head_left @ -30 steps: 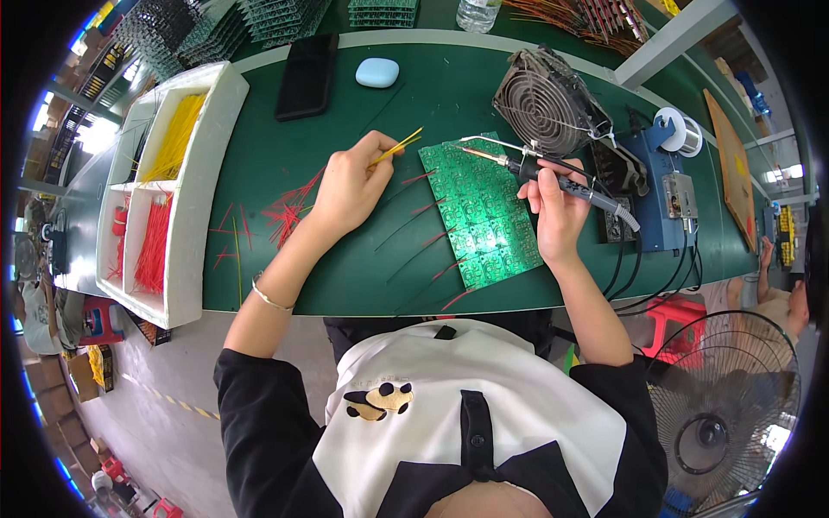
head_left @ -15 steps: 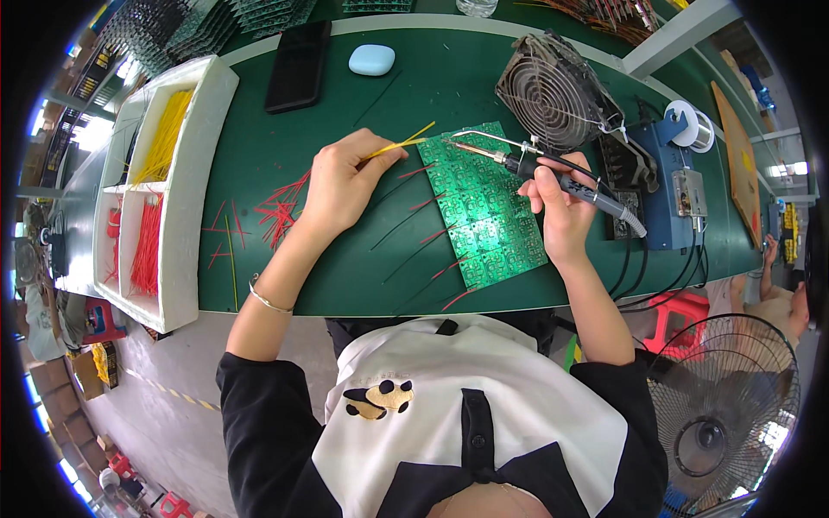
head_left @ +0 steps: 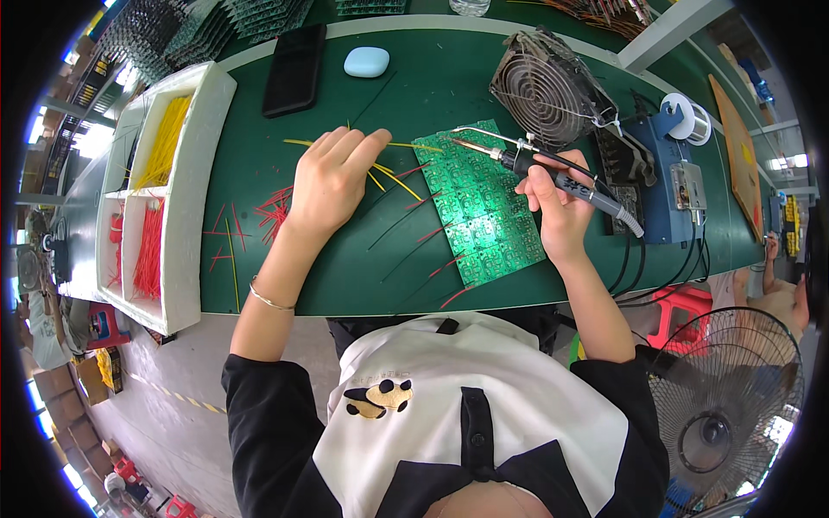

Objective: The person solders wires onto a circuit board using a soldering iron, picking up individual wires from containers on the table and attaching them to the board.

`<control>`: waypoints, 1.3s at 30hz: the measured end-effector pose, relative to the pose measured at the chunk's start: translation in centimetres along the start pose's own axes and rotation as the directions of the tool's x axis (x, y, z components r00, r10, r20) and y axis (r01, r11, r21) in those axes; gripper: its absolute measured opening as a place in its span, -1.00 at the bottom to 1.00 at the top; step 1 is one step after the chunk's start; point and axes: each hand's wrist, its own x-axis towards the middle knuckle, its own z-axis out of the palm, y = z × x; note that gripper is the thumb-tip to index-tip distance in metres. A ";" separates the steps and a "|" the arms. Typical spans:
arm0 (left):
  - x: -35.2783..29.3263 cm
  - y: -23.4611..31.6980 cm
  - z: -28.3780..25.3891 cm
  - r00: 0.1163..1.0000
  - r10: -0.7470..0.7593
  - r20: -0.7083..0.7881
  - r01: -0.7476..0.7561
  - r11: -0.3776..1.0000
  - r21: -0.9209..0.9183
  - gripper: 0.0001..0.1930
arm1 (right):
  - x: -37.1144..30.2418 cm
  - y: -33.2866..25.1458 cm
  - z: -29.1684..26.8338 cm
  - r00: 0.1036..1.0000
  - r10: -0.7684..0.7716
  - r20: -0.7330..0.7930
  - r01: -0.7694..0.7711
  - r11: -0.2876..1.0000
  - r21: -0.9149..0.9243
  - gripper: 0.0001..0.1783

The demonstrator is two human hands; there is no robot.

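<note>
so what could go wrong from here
The soldering iron in the right hand points at the green circuit board; if hot, a slip could scorch it. Yellow wires splay out around the left hand, one end reaching over the board, so a nudge might scatter them.

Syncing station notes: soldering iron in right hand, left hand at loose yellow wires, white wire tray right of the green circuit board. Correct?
No: the white wire tray is left of the green circuit board, per the head view. Rest stands: soldering iron in right hand, left hand at loose yellow wires.
</note>
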 end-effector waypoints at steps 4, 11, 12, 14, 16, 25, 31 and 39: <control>0.2 0.8 -0.1 0.995 -0.063 -0.071 0.063 0.998 -0.009 -0.87 | -0.2 0.0 0.0 1.000 0.008 -0.014 -0.008 1.000 -0.011 -0.89; -0.7 0.8 0.8 0.995 -0.066 0.080 0.073 0.993 -0.088 -0.90 | -0.2 0.2 0.0 1.000 0.015 0.000 -0.015 1.000 -0.021 -0.89; -0.9 0.7 1.0 0.995 -0.068 0.079 0.074 0.993 -0.087 -0.90 | -0.2 0.1 0.0 1.000 0.025 0.006 -0.025 0.999 -0.026 -0.90; -1.0 0.7 1.3 0.989 -0.070 0.134 0.083 0.991 -0.101 -0.88 | -0.3 0.2 0.0 0.999 0.035 0.012 -0.035 0.999 -0.032 -0.91; -1.0 0.8 1.4 0.991 -0.088 0.101 0.103 0.984 -0.146 -0.87 | -0.3 0.4 -0.2 0.998 0.060 0.002 -0.060 0.994 0.091 -0.91; -0.9 0.9 1.6 0.997 -0.072 0.015 0.073 0.991 -0.114 -0.89 | -0.4 0.6 -0.1 0.994 0.101 0.031 -0.103 0.992 0.070 -0.90; -0.9 0.9 2.1 0.996 -0.074 -0.053 0.062 0.979 -0.197 -0.84 | -0.6 0.4 0.0 0.993 0.114 0.025 -0.116 0.990 0.077 -0.88; 0.8 1.5 1.5 0.979 -0.166 -0.115 0.139 0.966 -0.217 -0.86 | -0.7 0.6 -0.2 0.997 0.041 -0.066 -0.036 0.997 0.070 -0.88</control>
